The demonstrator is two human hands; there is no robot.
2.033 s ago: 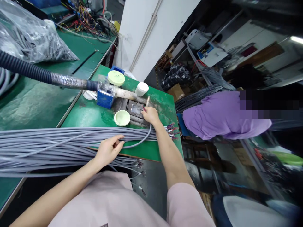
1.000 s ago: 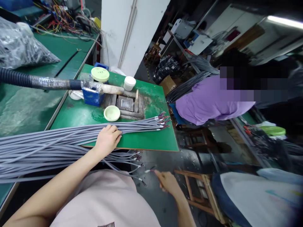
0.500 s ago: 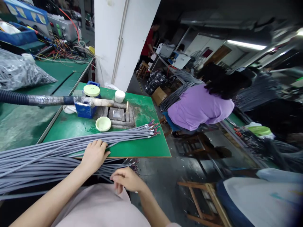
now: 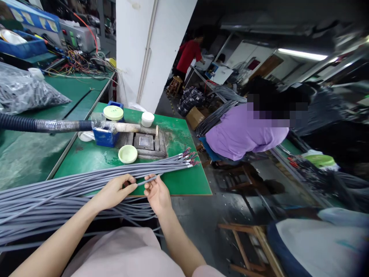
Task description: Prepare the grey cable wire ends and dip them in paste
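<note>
1. Here the left hand (image 4: pixel 115 191) pinches one grey cable (image 4: pixel 143 181) between thumb and forefinger. These two are almost closed and the other fingers curl loosely. The hand sits in front of the metal tray (image 4: pixel 145 141).
2. The right hand (image 4: pixel 155 193) nips the same cable just beside the left, palm turned up, fingertips (image 4: pixel 147 180) closed on it.
3. The held cable is raised slightly off the cable bundle (image 4: pixel 72 184), which lies between the tray and the hands. The bundle's coloured stripped ends (image 4: pixel 190 157) fan out to the right of the tray.
4. Count: two hands and one held cable; the bundle's strands are too many to count.
5. Around the tray:
   - one pale green dish (image 4: pixel 127 154), touching its front left corner
   - one pale green lid (image 4: pixel 113 112), behind and to the left
   - one white jar (image 4: pixel 147 119), behind
   - one blue box (image 4: pixel 105 136), to the left
   - one hose (image 4: pixel 43 125), reaching in from the left
6. One person in a purple shirt (image 4: pixel 245 134) bends over, well to the right of the tray.
</note>
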